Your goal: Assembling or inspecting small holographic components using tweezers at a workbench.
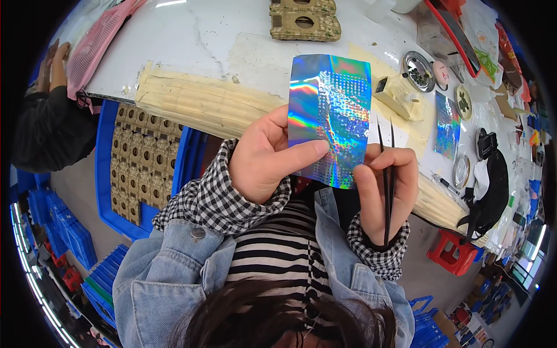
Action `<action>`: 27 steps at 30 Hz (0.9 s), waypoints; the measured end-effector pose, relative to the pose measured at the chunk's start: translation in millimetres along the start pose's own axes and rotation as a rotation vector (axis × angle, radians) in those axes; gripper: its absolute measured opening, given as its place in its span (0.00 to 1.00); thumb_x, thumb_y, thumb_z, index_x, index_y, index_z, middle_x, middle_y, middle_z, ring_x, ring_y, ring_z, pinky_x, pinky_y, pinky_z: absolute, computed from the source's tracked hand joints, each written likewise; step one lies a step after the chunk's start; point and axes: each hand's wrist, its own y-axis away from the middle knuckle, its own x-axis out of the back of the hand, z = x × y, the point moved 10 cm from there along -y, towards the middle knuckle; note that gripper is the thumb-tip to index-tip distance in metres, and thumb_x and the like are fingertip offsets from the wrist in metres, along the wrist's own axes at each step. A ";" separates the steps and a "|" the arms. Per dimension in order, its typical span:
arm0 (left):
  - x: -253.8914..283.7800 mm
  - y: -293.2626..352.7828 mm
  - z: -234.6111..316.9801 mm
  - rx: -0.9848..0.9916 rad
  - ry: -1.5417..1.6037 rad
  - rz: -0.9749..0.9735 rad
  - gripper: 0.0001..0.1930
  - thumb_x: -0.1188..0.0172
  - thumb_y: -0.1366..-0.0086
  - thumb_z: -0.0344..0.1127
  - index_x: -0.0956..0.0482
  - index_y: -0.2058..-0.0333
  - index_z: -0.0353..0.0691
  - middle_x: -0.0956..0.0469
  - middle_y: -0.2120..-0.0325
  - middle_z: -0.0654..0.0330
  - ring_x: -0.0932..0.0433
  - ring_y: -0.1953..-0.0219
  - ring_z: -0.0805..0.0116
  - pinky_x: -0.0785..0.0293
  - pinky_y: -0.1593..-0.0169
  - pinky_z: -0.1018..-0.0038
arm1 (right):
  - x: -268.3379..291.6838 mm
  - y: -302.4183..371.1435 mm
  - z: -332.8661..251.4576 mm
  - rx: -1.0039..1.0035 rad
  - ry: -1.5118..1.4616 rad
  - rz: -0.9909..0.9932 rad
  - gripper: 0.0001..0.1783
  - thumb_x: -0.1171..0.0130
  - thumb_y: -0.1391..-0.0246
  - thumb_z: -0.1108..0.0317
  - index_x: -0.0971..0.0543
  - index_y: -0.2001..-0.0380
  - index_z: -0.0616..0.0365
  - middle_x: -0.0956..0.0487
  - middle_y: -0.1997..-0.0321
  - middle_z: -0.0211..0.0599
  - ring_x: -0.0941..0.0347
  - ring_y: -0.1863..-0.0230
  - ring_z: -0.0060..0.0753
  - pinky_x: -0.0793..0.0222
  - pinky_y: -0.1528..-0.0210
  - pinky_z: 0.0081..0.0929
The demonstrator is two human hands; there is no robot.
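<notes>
A shimmering holographic sheet dotted with rows of small raised marks is held up at the near edge of a white worktable, tilted toward the viewer. The person's left hand pinches it from the left, thumb pressed flat on the front and the other fingers mostly hidden behind. At the sheet's near right corner, the right hand is curled around black tweezers, whose slim tips point away and stand apart. Its thumb and forefinger come up close to the sheet's edge; whether they pinch it, one cannot tell.

Just right of the sheet sits a yellowish block, with a round metal dish of small dark pieces beyond it. Farther right lie a second holographic sheet, a roll of tape and a crumpled black fabric item. On the far side of the table rest camouflage-patterned parts, while pale yellow covering wraps the table's near edge on the left.

Below the table on the left, a blue crate holds rows of similar camouflage parts, each with a round opening. At far left, a co-worker's dark sleeve shows near a pink mesh basket. Checked cuffs emerge from the person's denim jacket; a red stool stands at near right.
</notes>
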 end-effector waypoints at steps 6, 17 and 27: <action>0.5 3.0 -2.3 -0.010 -0.115 0.011 0.18 0.42 0.41 0.24 0.31 0.51 0.33 0.23 0.58 0.59 0.24 0.59 0.75 0.27 0.57 0.78 | -4.4 -1.1 4.5 -0.034 -0.048 0.000 0.14 0.45 0.50 0.87 0.37 0.67 0.60 0.28 0.69 0.35 0.33 0.68 0.17 0.35 0.63 0.15; 2.3 2.5 15.4 -0.143 -0.149 0.070 0.23 0.43 0.43 0.20 0.36 0.48 0.35 0.25 0.57 0.59 0.25 0.60 0.77 0.27 0.61 0.80 | 2.1 15.5 -31.0 0.398 0.375 0.131 0.40 0.40 0.49 0.47 0.41 0.46 0.69 0.25 0.53 0.54 0.27 0.50 0.43 0.33 0.47 0.35; 1.0 4.8 16.6 -0.157 -0.136 0.073 0.24 0.44 0.43 0.18 0.41 0.49 0.34 0.27 0.56 0.56 0.26 0.54 0.73 0.29 0.50 0.75 | -35.7 13.0 -52.5 0.589 0.744 -0.101 0.23 0.34 0.62 0.84 0.24 0.57 0.65 0.19 0.64 0.46 0.22 0.56 0.44 0.26 0.50 0.40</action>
